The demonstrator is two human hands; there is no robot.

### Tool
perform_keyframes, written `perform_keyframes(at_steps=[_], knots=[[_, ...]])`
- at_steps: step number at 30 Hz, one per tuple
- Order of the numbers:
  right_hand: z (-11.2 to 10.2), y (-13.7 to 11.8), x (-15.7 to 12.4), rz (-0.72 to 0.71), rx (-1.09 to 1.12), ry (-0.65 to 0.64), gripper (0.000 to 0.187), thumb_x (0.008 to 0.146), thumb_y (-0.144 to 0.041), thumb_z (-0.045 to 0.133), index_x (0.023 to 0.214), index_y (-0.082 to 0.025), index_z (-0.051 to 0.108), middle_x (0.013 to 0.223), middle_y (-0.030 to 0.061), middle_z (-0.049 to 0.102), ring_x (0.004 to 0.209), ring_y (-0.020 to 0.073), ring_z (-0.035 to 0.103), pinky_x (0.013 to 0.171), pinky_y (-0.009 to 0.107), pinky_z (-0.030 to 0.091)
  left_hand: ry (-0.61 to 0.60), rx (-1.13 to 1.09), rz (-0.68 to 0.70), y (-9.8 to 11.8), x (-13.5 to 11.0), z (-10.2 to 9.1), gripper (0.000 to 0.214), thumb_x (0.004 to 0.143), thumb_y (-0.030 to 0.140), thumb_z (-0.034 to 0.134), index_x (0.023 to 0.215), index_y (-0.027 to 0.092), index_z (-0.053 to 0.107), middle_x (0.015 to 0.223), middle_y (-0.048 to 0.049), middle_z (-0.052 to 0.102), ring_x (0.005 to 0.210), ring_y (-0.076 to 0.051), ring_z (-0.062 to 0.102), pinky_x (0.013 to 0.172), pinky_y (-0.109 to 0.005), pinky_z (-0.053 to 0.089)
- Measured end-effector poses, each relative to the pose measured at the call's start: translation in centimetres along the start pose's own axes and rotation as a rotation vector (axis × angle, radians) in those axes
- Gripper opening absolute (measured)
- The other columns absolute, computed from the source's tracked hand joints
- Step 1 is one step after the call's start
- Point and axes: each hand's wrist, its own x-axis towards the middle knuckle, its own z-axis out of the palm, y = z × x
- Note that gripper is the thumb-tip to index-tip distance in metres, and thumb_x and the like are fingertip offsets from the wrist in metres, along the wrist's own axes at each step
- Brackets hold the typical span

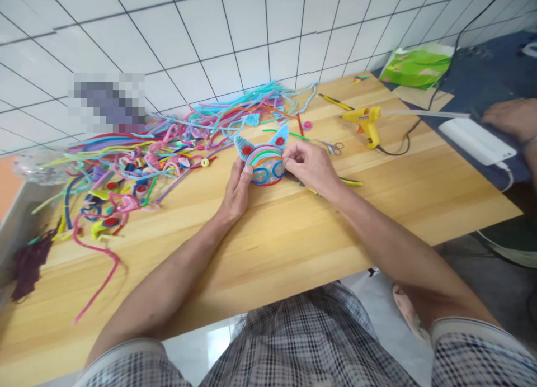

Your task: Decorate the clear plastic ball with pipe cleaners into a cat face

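Note:
A cat-face figure made of coloured pipe cleaners (265, 162), with two blue ears and red dots, lies on the wooden table (293, 230). My left hand (235, 192) holds its left edge, thumb on top and fingers curled under it. My right hand (310, 164) pinches its right side near the right ear. Both hands rest near the middle of the table.
A big heap of loose pipe cleaners (138, 157) covers the table's left and back. A yellow glue gun (366, 122) with a black cord, small scissors (333, 147) and a yellow pen lie right of the figure. Another person's hand (509, 118) rests by a white box (476, 141).

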Motion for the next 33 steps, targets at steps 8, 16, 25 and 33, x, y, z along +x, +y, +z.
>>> perform_keyframes(at_steps=[8, 16, 25, 33], knots=[[-0.1, -0.6, -0.3, -0.005, -0.1, 0.002, 0.011, 0.084, -0.015, 0.066, 0.083, -0.026, 0.069, 0.079, -0.0017, 0.075, 0.073, 0.0175, 0.064, 0.078, 0.033, 0.051, -0.009, 0.007, -0.009, 0.1, 0.0, 0.1, 0.08, 0.115, 0.09, 0.051, 0.159, 0.025, 0.069, 0.167, -0.0147, 0.076, 0.164, -0.034, 0.067, 0.146, -0.051, 0.05], [-0.1, -0.4, -0.1, -0.029, -0.08, -0.001, 0.011, 0.089, -0.017, 0.067, 0.085, -0.028, 0.067, 0.079, -0.0021, 0.072, 0.081, 0.0208, 0.067, 0.083, 0.036, 0.051, 0.011, -0.003, -0.04, 0.2, 0.0, 0.3, 0.086, 0.113, 0.093, 0.053, 0.161, 0.024, 0.068, 0.171, -0.0161, 0.073, 0.167, -0.034, 0.065, 0.147, -0.049, 0.049], [-1.1, -0.5, -0.5, -0.222, -0.277, 0.039, 0.013, 0.096, -0.015, 0.066, 0.092, -0.028, 0.065, 0.092, 0.002, 0.076, 0.088, 0.0233, 0.068, 0.09, 0.038, 0.055, 0.359, 0.241, 0.313, 2.4, 0.3, -1.9, 0.066, 0.12, 0.076, 0.058, 0.171, 0.035, 0.059, 0.182, -0.0133, 0.059, 0.173, -0.033, 0.056, 0.145, -0.053, 0.045], [-1.3, -2.7, -2.8, -0.503, -0.571, -0.115, 0.018, 0.109, -0.013, 0.057, 0.111, -0.025, 0.07, 0.112, 0.01, 0.079, 0.104, 0.0278, 0.073, 0.091, 0.039, 0.054, -0.079, 0.65, 0.467, 9.5, -2.3, -0.1, 0.032, 0.118, 0.046, 0.069, 0.138, 0.027, 0.085, 0.138, -0.0127, 0.09, 0.132, -0.036, 0.082, 0.133, -0.059, 0.052]])
